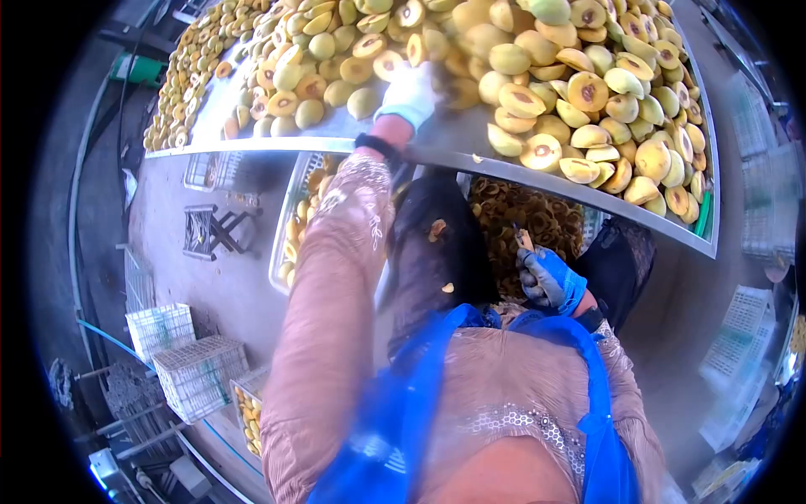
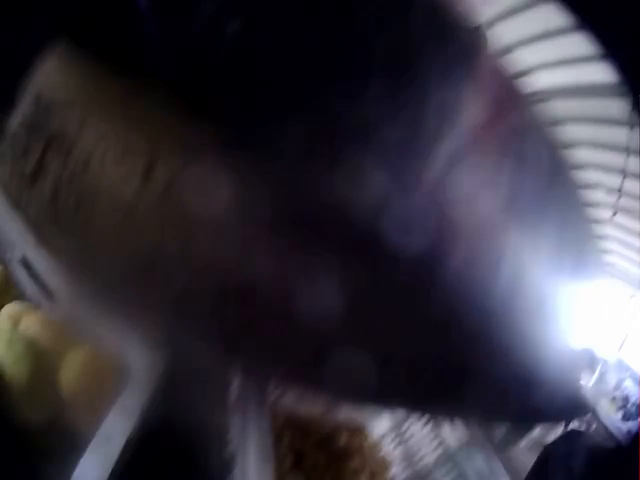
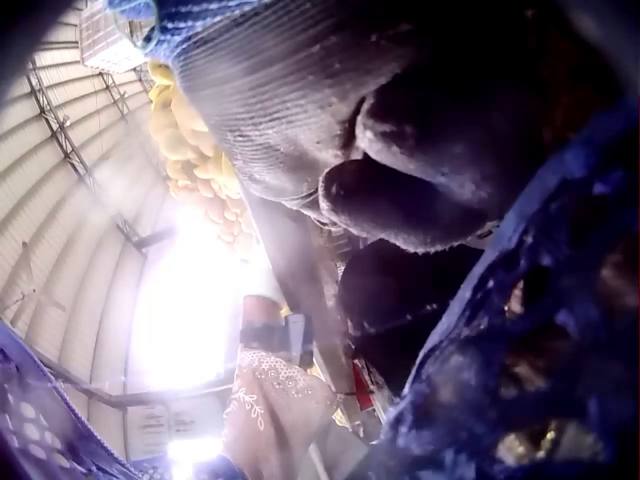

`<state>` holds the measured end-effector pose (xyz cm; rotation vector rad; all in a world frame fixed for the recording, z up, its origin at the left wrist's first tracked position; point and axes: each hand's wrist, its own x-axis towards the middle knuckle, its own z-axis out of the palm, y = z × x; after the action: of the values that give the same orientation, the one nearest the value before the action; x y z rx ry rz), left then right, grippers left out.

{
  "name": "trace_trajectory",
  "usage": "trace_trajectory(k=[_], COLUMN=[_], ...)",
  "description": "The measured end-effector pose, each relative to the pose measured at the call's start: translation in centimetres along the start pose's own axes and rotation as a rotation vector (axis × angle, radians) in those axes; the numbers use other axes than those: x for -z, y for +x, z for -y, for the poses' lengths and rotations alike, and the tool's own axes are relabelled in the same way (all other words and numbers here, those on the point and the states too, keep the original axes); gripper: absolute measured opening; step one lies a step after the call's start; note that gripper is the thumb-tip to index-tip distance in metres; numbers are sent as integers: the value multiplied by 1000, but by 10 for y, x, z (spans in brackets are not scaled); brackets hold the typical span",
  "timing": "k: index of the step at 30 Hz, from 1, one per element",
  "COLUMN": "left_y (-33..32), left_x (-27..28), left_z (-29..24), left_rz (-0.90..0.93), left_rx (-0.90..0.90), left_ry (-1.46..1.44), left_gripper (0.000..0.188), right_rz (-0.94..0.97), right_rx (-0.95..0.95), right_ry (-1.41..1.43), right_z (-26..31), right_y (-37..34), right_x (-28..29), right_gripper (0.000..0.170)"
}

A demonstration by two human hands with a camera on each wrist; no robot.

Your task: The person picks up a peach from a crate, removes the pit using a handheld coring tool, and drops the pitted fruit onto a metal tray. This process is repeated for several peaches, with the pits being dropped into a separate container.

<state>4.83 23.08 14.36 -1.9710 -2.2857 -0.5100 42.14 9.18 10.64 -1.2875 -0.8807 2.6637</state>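
My left hand [image 1: 409,97], in a white glove, reaches over the metal table's near edge to a heap of halved yellow-green stone fruit [image 1: 588,91]. A fruit half [image 1: 416,49] stands right at its blurred fingertips; whether they grip it I cannot tell. Low over my lap, my right hand [image 1: 550,279], in a blue glove with grey palm and fingers, grips a small wooden-handled tool [image 1: 526,239] with a dark tip. The right wrist view shows the curled grey glove fingers [image 3: 400,190] close up, the tool hidden there. The left wrist view is dark and blurred.
The metal table's raised rim [image 1: 470,161] runs across in front of me. Beneath it sit a container of brown fruit scraps [image 1: 525,206] and a white crate of fruit [image 1: 281,252]. A folding stool [image 1: 201,231] and white crates [image 1: 201,378] stand to the left.
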Motion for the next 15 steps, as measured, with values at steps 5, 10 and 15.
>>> trace_trajectory(k=[5,10,15], left_y=[-8,-64,-101], left_x=[5,65,86], left_z=[8,-16,-73], left_rz=[74,6,-20], left_rx=[168,402,475], left_ry=[-317,-1558,-1938], left_gripper=[47,43,50], right_rz=[-29,17,132], right_rx=[17,125,316], right_ry=[27,-78,-179], right_z=[-1,12,44], right_y=[-5,-19,-36], right_x=[8,-11,-44], right_gripper=[20,24,25])
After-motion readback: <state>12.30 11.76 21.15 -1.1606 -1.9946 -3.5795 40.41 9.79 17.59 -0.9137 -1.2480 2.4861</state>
